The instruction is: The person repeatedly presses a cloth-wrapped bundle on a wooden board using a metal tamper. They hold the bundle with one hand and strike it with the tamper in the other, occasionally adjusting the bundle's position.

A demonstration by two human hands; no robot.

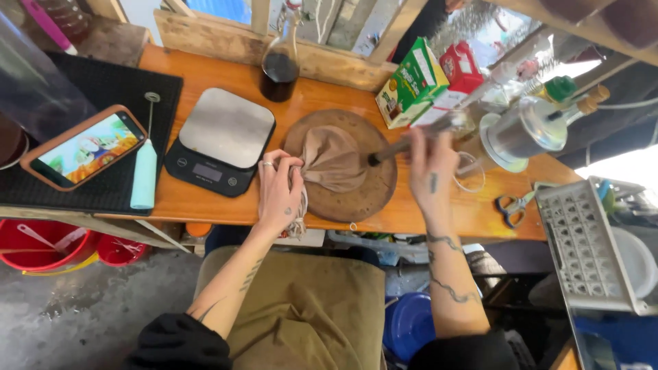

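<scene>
Head view looks down on a wooden counter (205, 205) with a round wooden board (356, 199) near its front edge. On the board lies a beige cloth bundle (336, 157), gathered toward its left side. The left hand (279, 188) is closed around that gathered neck at the board's left rim, fingers curled tight on the fabric, with loose cloth ends hanging below over the counter's front edge. The right hand (430, 164) is wrapped around the handle of a dark pestle-like tool (391, 151), blurred, whose dark tip presses on the bundle's right side.

Left of the board, a black kitchen scale (221, 140) with a steel plate sits on the counter, and beyond it a black mat (103, 89) carries a phone (86, 147) and a pale blue handheld frother (144, 171). At the back edge stand a glass bottle of dark liquid (281, 65) and a green carton (411, 82). Scissors (514, 205) lie near the right front corner. Below, red buckets (48, 243) stand on a concrete floor.
</scene>
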